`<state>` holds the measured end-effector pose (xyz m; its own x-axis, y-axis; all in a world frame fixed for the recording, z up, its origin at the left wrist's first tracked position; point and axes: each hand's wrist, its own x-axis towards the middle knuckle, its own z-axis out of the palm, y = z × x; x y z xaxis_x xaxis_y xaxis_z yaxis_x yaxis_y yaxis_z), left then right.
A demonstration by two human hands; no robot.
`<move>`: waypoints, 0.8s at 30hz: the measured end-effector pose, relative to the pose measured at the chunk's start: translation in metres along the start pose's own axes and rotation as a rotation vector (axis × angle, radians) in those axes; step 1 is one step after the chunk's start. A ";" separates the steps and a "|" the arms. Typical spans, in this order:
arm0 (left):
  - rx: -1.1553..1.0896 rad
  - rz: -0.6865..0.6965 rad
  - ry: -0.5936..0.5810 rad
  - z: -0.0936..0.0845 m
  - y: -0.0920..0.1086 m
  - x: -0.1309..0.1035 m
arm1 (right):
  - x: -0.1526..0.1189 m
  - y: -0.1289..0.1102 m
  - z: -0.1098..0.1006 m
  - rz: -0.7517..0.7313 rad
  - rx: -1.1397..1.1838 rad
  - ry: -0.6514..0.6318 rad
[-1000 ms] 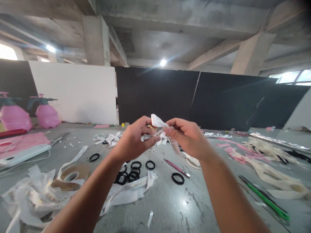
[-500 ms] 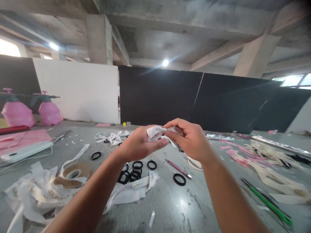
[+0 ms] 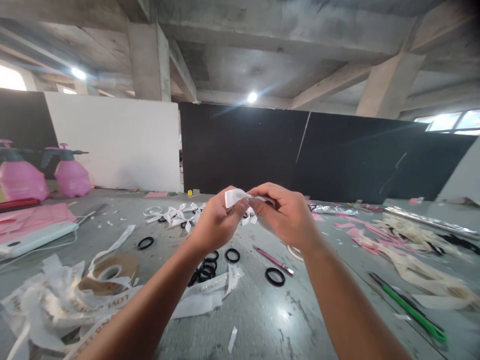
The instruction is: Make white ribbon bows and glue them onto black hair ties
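Observation:
Both hands meet at mid-view above the grey table, pinching a white ribbon bow (image 3: 236, 197). My left hand (image 3: 219, 220) holds its left loop and middle between thumb and fingers. My right hand (image 3: 283, 212) grips the right part, thumb tip close to the left thumb; its fingers hide much of that side. Beneath and behind the hands lie several white ribbon bows (image 3: 174, 215). Below the left hand are a heap of black rings (image 3: 206, 271) and a printed ribbon strip (image 3: 202, 302). Single black rings (image 3: 275, 276) lie apart, and a pink pen-like tool (image 3: 273, 260) rests nearby.
At left are loose printed ribbon (image 3: 37, 300), a ribbon roll (image 3: 108, 277), a white power strip (image 3: 39, 239) and pink spray bottles (image 3: 72, 175). On the right lie a green-handled tool (image 3: 412, 310) and cream ribbon scraps (image 3: 416, 267). Black panels (image 3: 240, 150) stand behind the table.
My left thumb has moved up to the bow's middle, and the hands are closer together. The printed lettering on the bow no longer shows. The view has shifted slightly.

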<state>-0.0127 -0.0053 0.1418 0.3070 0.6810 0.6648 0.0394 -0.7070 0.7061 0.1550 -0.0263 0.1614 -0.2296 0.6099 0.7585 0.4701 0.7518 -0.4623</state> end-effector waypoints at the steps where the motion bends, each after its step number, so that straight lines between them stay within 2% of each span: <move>1: -0.051 -0.004 0.000 0.001 -0.002 0.000 | 0.000 0.000 0.001 0.004 0.003 0.014; 5: -0.283 -0.029 0.000 0.004 -0.010 0.001 | -0.001 0.002 0.000 0.079 0.109 0.060; 9: -0.403 -0.109 0.092 0.006 -0.009 0.002 | -0.001 0.003 -0.002 0.137 0.202 -0.015; 13: -0.482 -0.200 0.171 0.008 -0.004 0.003 | -0.001 0.004 0.001 0.131 0.183 0.001; 17: -0.536 -0.232 0.221 0.007 -0.004 0.004 | -0.002 0.000 0.006 0.076 0.082 0.016; 20: -0.489 -0.223 0.295 0.005 -0.008 0.005 | -0.004 -0.006 0.010 0.064 -0.020 0.032; 24: -0.498 -0.171 0.378 0.004 -0.011 0.007 | -0.007 -0.013 0.017 0.062 -0.041 0.004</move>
<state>-0.0071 0.0062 0.1378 -0.0245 0.8605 0.5088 -0.4157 -0.4716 0.7777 0.1361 -0.0361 0.1547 -0.1956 0.6540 0.7307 0.5183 0.7015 -0.4891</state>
